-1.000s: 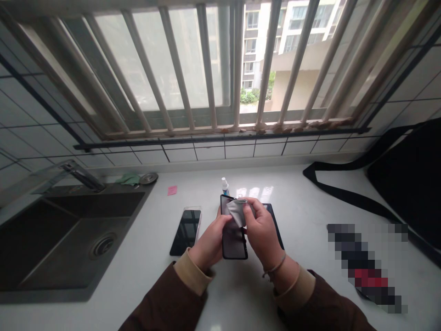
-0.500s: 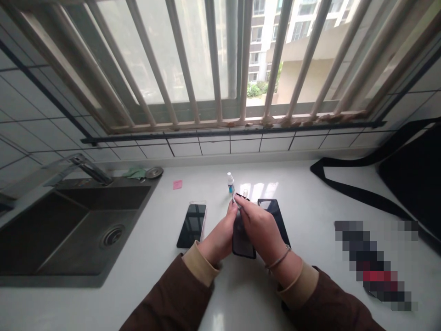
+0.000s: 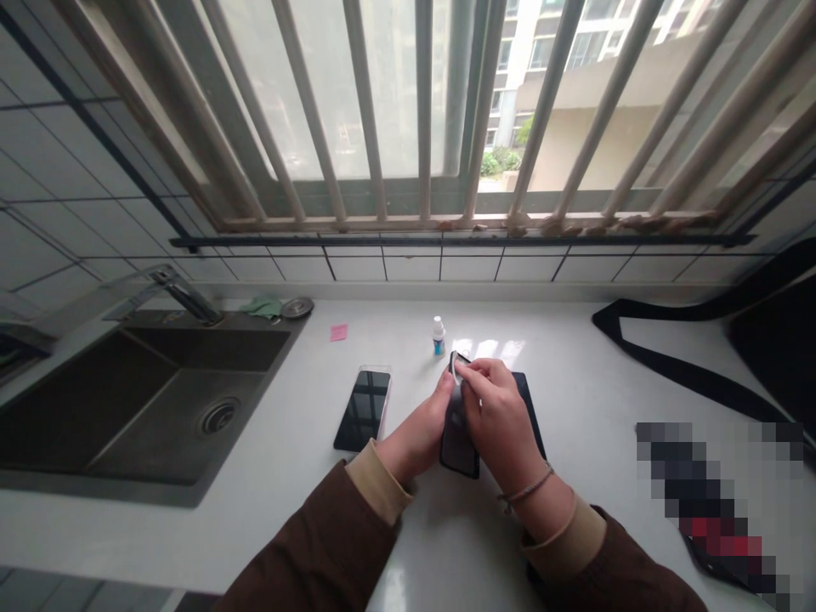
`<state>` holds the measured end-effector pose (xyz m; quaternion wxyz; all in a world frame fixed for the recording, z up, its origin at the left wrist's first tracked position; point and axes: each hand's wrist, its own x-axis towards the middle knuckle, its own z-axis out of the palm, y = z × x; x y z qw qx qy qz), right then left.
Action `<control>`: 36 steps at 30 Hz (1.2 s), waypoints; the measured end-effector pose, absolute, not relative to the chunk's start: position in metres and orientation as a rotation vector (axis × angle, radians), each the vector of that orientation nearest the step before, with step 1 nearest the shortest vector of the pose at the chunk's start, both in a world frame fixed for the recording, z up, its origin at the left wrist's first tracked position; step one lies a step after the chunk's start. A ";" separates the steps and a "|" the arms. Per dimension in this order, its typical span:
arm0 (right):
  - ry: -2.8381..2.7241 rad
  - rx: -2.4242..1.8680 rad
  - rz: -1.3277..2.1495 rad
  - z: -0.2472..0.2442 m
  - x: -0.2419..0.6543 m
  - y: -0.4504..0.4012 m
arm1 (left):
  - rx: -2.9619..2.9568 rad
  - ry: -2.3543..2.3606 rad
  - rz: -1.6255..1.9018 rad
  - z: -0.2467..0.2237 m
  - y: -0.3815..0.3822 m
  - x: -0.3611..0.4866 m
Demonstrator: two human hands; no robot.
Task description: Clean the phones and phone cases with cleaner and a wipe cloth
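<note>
Over the counter's middle, my left hand (image 3: 428, 418) is closed around the left edge of a phone case (image 3: 460, 450), black-rimmed with a dark, see-through-looking back. It is held tilted. The fingers of my right hand (image 3: 503, 410) are bent and pinched on a small white wipe (image 3: 456, 365) at the case's upper end; most of that wipe is hidden. Just beyond stands a small white bottle (image 3: 439, 337) with a blue label. To the left lies a phone (image 3: 363, 410), screen up. A dark flat device (image 3: 532, 412) is partly covered by my right hand.
A sink (image 3: 159, 408) with a faucet (image 3: 188, 297) is at the left; a green cloth (image 3: 263, 307) and a metal drain cover (image 3: 297, 308) sit behind it. A pink note (image 3: 338, 332) lies on the counter. A black strap (image 3: 676, 365) and a blurred-out item (image 3: 707, 510) are at the right.
The view has shifted, so the scene sits slightly further right. My right fingers have shifted at the case's top end, and more of the white wipe's edge shows.
</note>
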<state>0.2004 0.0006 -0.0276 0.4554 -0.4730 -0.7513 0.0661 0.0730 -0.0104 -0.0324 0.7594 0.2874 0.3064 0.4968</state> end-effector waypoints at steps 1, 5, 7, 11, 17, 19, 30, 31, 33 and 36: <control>-1.847 -1.179 0.178 -0.027 0.200 0.001 | 0.655 0.678 1.102 -0.034 -0.010 0.073; -1.854 -1.172 0.226 -0.029 0.201 0.001 | 0.745 0.695 1.184 -0.038 -0.010 0.070; -1.854 -1.171 0.244 -0.030 0.203 0.002 | 0.738 0.686 1.170 -0.038 -0.010 0.068; -1.853 -1.090 0.304 -0.030 0.203 0.003 | 0.622 0.677 1.132 -0.035 -0.013 0.065; -1.948 -0.886 0.400 -0.025 0.198 -0.004 | 0.481 0.650 1.081 -0.023 -0.011 0.058; -2.004 -0.837 0.396 -0.025 0.196 -0.006 | 0.438 0.647 1.082 -0.018 -0.008 0.054; -2.356 -0.652 0.415 -0.013 0.195 -0.019 | 0.290 0.579 1.087 -0.015 0.000 0.034; -2.365 -0.655 0.404 -0.011 0.196 -0.019 | 0.288 0.574 1.081 -0.015 0.000 0.034; -2.368 -0.662 0.364 -0.009 0.197 -0.018 | 0.284 0.568 1.066 -0.014 0.000 0.034; -2.365 -0.647 0.280 -0.008 0.198 -0.016 | 0.289 0.578 1.112 -0.013 -0.001 0.035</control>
